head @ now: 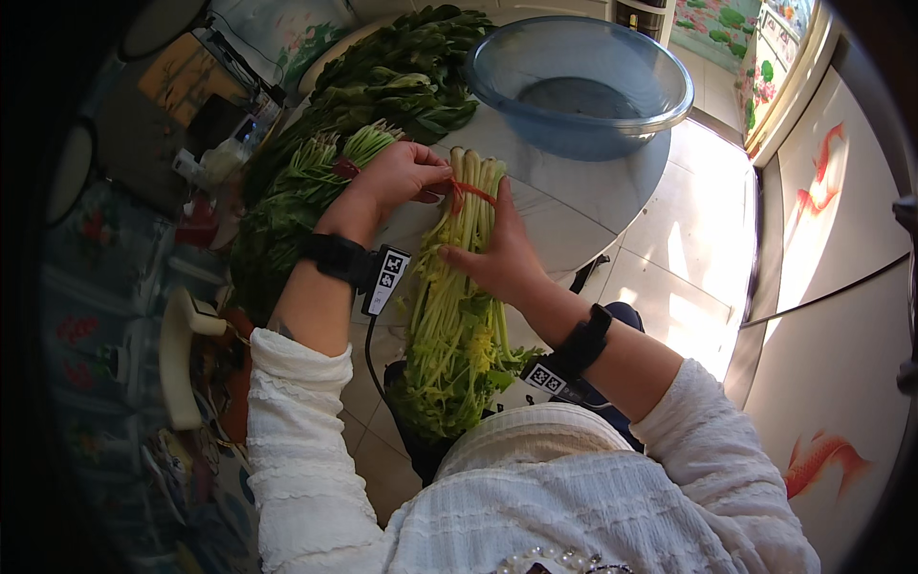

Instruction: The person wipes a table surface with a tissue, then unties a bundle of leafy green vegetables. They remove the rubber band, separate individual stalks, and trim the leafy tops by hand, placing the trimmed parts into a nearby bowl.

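Observation:
A bundle of celery (459, 287) lies over the edge of the round table, its cut stem ends away from me and its leaves hanging towards my lap. A red tie (473, 190) goes around the stems near the cut ends. The fingers of my left hand (412, 172) pinch the tie at the left side of the bundle. My right hand (498, 247) grips the bundle from the right, thumb across the stalks and fingers along the far side. Just left of my left hand, bunches of leafy greens with thin stems (312, 161) lie on the table.
A large clear bluish plastic basin (581, 136) stands at the far right of the round table (559, 208). A big heap of dark leafy greens (401, 72) covers the far left. A cream chair arm (179, 359) is at my left. Cabinet doors with painted red fish (825, 287) stand at the right.

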Demonstrator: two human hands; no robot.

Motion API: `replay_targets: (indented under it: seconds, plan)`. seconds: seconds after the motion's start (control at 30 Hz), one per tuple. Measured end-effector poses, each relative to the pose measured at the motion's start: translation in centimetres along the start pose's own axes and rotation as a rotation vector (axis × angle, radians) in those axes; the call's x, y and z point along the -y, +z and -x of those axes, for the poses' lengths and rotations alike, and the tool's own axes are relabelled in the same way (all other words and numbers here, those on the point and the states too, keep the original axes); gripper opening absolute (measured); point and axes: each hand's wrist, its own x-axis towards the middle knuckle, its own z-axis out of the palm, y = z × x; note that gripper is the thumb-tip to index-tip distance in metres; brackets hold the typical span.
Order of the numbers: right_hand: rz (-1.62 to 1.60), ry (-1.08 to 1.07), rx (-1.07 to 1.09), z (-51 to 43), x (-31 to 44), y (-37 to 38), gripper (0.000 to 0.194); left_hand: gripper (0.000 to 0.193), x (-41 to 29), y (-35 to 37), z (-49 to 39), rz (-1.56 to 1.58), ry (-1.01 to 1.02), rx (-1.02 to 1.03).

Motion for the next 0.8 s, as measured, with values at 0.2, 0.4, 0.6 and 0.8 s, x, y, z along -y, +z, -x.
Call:
replay_targets:
  seconds: [0.2, 0.4, 0.6, 0.8]
  plan:
    - [0.121, -0.297, 0.024, 1.3, -0.3, 0.3, 0.067, 0.013, 1.0, -0.6, 0.5, -0.040, -0.024, -0.001]
    - [0.284, -0.418, 0.098, 0.7, -0.5, 0.1, 0.042, 0.022, 1.2, -0.9, 0.6, -0.029, 0.001, 0.048]
    - [0.258, -0.350, 0.109, 1.0, -0.2, -0.1, 0.039, 0.028, 0.2, -0.4, 0.3, -0.085, -0.205, -0.097]
    - [0.274, -0.359, 0.113, 1.1, -0.1, -0.3, 0.039, 0.024, 1.0, 0.2, -0.8, -0.257, 0.008, -0.216]
